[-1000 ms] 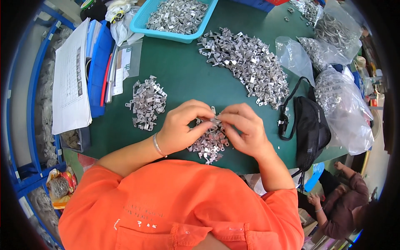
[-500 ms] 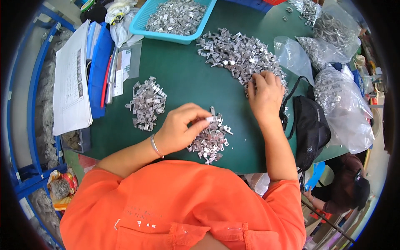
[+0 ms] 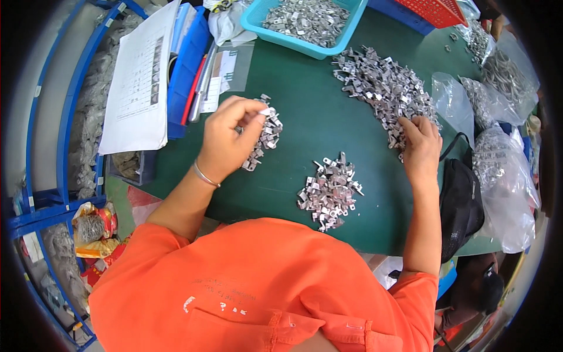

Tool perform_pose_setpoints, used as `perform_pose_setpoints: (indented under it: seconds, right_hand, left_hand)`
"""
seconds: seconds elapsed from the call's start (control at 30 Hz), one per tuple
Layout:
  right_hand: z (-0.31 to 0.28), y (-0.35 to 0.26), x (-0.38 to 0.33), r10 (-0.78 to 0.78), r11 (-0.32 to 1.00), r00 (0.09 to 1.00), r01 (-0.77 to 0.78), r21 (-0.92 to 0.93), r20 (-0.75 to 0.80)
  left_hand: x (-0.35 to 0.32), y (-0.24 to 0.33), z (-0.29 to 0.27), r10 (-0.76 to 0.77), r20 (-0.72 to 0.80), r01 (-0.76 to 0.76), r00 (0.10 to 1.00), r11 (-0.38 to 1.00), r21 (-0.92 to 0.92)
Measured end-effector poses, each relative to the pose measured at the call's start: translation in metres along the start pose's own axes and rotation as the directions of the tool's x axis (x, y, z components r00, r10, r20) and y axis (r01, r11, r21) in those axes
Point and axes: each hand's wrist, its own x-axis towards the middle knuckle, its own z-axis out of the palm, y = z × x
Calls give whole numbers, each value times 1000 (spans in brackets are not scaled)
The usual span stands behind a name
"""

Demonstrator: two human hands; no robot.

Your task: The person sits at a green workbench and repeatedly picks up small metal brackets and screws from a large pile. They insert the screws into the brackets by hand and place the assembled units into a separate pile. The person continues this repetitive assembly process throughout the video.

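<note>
My left hand (image 3: 230,136) pinches a small metal bracket (image 3: 267,111) between thumb and forefinger, above the left pile of brackets (image 3: 271,130), which the hand partly hides. On the right, my right hand (image 3: 423,154) rests at the near edge of the big pile of metal brackets (image 3: 384,85). Its fingers are bent down among the pieces, and whatever is between the fingertips is hidden. Between my forearms, close to my body, lies another small pile of brackets (image 3: 331,190) that neither hand touches.
A turquoise basket (image 3: 319,51) of metal parts stands at the back, beside a red basket (image 3: 431,9). Papers (image 3: 138,88) lean on a blue bin (image 3: 189,76) at left. A black bag (image 3: 460,202) and clear bags of parts (image 3: 501,176) line the right side.
My left hand has moved left and away from me, from the near middle pile to the left pile, with a bracket in its fingers. My right hand stays at the big pile. The view has shifted.
</note>
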Motion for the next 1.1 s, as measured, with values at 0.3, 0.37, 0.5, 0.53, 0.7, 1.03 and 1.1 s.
perform_pose_setpoints:
  seconds: [0.3, 0.37, 0.5, 0.53, 0.7, 1.03, 1.1]
  right_hand:
    - [10, 3, 9, -152, 988, 983, 154, 9, -104]
    - [10, -2, 5, -145, 987, 986, 150, 60, -80]
    - [10, 1, 10, -140, 989, 989, 141, 35, -39]
    - [9, -2, 10, -165, 986, 982, 167, 16, -88]
    - [-2, -44, -18, -72, 851, 981, 154, 502, -180]
    - [-11, -81, -46, 53, 632, 965, 166, 757, -255]
    - [-11, -79, -47, 33, 620, 962, 194, 760, -272]
  left_hand:
    - [3, -16, -14, 12, 45, -21, 999, 980, 199]
    - [0, -13, -7, 37, -14, -35, 999, 990, 133]
    - [-3, 9, 21, 61, 45, -59, 997, 997, -42]
    - [-1, 17, 30, 69, 81, -60, 994, 993, -103]
    - [-7, 39, 71, -68, 385, 261, 920, 841, -475]
    - [-13, 42, 88, -97, 501, 397, 860, 744, -538]
    - [-15, 44, 90, -104, 458, 385, 883, 719, -578]
